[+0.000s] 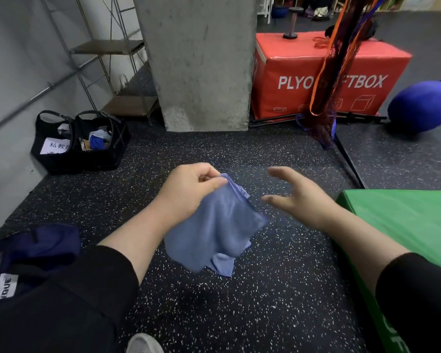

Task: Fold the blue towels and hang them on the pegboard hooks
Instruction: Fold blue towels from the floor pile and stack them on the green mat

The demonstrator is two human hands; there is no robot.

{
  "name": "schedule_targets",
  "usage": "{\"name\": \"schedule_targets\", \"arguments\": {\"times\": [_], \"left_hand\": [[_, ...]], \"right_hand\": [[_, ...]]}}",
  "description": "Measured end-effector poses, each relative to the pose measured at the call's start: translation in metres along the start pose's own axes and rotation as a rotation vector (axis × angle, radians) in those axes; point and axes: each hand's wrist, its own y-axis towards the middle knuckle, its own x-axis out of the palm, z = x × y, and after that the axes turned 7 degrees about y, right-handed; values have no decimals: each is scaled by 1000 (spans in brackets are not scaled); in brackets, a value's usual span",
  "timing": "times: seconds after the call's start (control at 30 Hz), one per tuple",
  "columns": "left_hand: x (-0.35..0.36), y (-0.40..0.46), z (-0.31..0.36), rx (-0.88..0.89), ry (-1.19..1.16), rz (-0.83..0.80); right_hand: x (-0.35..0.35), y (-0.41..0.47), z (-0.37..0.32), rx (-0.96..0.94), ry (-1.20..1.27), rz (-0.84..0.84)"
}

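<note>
A blue towel [214, 230] hangs in the air over the speckled floor, loosely doubled, with one corner drooping at the bottom. My left hand [191, 189] pinches its upper edge between thumb and fingers. My right hand [295, 197] hovers just to the right of the towel, fingers spread and slightly blurred, touching nothing. A black basket [79, 143] against the left wall holds another blue cloth [97, 143]. No pegboard is in view.
A concrete pillar [204, 62] stands straight ahead. A red plyo box [329, 72] and a blue ball [420, 108] lie at the right, a green soft box [405, 225] close on my right. A dark bag [36, 250] sits at lower left. A metal shelf [107, 47] lines the wall.
</note>
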Motion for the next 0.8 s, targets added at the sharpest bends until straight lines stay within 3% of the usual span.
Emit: {"name": "schedule_targets", "arguments": {"times": [0.1,0.3,0.4,0.57,0.67,0.8], "left_hand": [[10,0,8,0,-55,-86],[9,-1,14,-72,-202,-117],[6,-3,4,-182,-267,-232],[5,-11,-21,-317,-134,-564],[1,-11,-31,-299,-2,-615],[-4,-6,-40,-266,240,-567]], "right_hand": [[20,-2,-38,-131,140,-168],[44,9,-50,-139,299,-140],[41,11,-51,-151,359,-117],[28,14,-41,-129,471,-58],[14,15,-28,-100,459,-38],[0,15,-7,-48,394,27]]}}
